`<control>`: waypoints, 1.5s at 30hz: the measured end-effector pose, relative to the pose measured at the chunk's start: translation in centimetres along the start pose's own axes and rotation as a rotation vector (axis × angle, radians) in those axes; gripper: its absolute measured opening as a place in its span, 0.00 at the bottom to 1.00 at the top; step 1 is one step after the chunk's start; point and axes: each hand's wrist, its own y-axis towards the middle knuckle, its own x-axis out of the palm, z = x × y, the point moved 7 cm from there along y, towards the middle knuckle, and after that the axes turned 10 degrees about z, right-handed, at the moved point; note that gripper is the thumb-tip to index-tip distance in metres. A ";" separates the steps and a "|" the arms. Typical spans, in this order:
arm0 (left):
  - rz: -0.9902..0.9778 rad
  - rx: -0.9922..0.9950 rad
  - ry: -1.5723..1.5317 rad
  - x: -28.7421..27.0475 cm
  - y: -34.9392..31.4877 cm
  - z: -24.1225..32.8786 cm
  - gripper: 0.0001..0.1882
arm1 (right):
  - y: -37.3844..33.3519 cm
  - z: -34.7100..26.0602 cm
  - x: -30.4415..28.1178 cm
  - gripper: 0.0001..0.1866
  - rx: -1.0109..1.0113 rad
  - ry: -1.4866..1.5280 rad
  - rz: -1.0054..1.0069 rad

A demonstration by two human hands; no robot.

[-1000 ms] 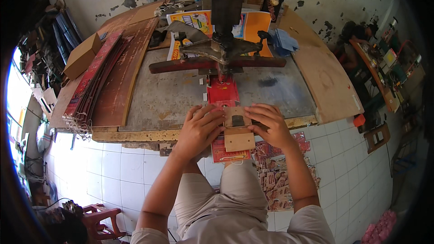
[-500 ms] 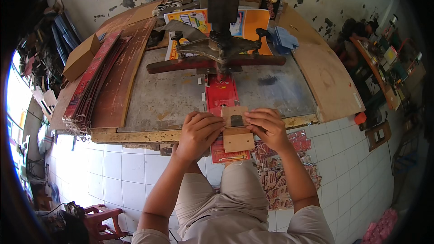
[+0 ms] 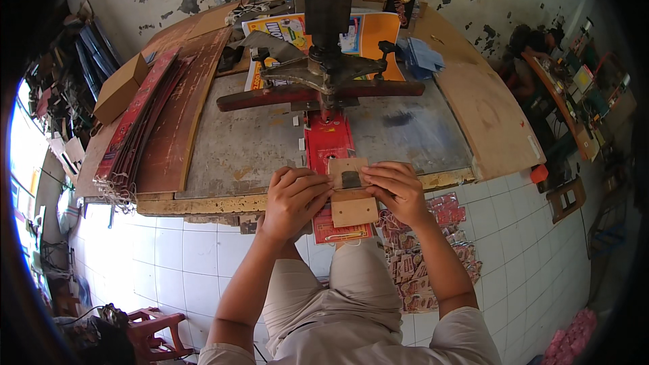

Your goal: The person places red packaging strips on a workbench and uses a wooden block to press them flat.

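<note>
In front of me, over the table's near edge, is a folded piece of brown cardboard (image 3: 355, 211) with small holes and a dark patch on its upper half. My left hand (image 3: 293, 199) pinches its left edge, fingers bent. The right edge is between the thumb and fingers of my right hand (image 3: 399, 192). Under the cardboard lies a long red printed strip (image 3: 330, 142), its near end sticking out past the table edge with a pale cord on it. The strip's far end reaches beneath the metal press head (image 3: 328, 74).
A stack of red printed strips (image 3: 138, 118) with loose cords lies at the left, beside a cardboard box (image 3: 122, 88). Blue sheets (image 3: 424, 55) sit at the back right. Printed pieces (image 3: 429, 257) cover part of the tiled floor. Another person (image 3: 534, 47) is at the far right.
The whole view has shifted slightly, moving the scene a little to the left. Both hands keep their hold on the cardboard, which stays over the red strip.
</note>
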 end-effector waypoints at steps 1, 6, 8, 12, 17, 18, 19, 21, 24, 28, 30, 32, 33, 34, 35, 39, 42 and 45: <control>0.001 0.008 0.002 0.0 0.1 0.1 0.10 | 0.0 0.0 0.0 0.18 0.002 0.002 0.001; 0.007 0.012 0.009 0.0 -0.3 -0.1 0.10 | 0.0 0.0 0.1 0.19 0.026 0.034 0.018; 0.017 0.017 0.007 -0.1 -0.3 -0.1 0.10 | 0.0 0.1 0.1 0.19 0.042 0.059 0.028; 0.019 0.000 0.001 0.1 -0.5 -0.2 0.12 | -0.1 0.3 0.0 0.19 0.063 0.072 0.054; 0.002 -0.010 0.032 0.4 -0.5 -0.2 0.14 | 0.1 0.0 0.0 0.19 0.039 0.044 0.059; -0.005 0.002 0.034 0.4 -0.4 -0.1 0.14 | 0.1 0.0 0.0 0.19 0.035 0.041 0.052; -0.012 0.013 0.035 0.4 -0.4 -0.1 0.14 | 0.1 0.1 0.0 0.20 0.031 0.038 0.045; -0.006 0.011 0.050 0.3 -0.4 -0.1 0.13 | 0.2 0.0 0.1 0.20 0.031 0.035 0.041; 0.006 0.009 0.059 0.2 -0.4 -0.1 0.12 | 0.1 0.2 0.2 0.20 0.023 0.032 0.034; 0.017 0.006 0.061 0.2 -0.4 0.0 0.12 | -0.1 0.3 0.2 0.21 0.014 0.036 0.032; 0.019 0.006 0.065 0.1 -0.5 0.0 0.12 | -0.1 0.1 0.2 0.20 0.013 0.026 0.030; 0.022 0.008 0.068 0.1 -0.5 0.0 0.12 | 0.0 0.0 0.2 0.20 0.010 0.024 0.031; 0.024 0.010 0.070 0.1 -0.5 0.0 0.12 | 0.0 0.0 0.2 0.20 0.007 0.027 0.032; 0.026 0.012 0.072 0.1 -0.6 0.0 0.12 | 0.0 0.0 0.2 0.20 0.005 0.030 0.034; 0.029 0.013 0.071 0.1 -0.5 0.0 0.12 | 0.0 0.0 0.2 0.20 0.001 0.032 0.037; 0.041 0.018 0.072 0.0 -0.5 0.1 0.11 | 0.0 0.1 0.3 0.19 0.001 0.034 0.043; 0.039 0.026 0.075 0.1 -0.5 0.1 0.12 | -0.2 0.2 0.3 0.19 -0.006 0.024 0.040; 0.029 0.008 0.062 -0.1 -0.8 0.0 0.15 | -0.2 0.2 -0.3 0.21 0.029 0.039 0.091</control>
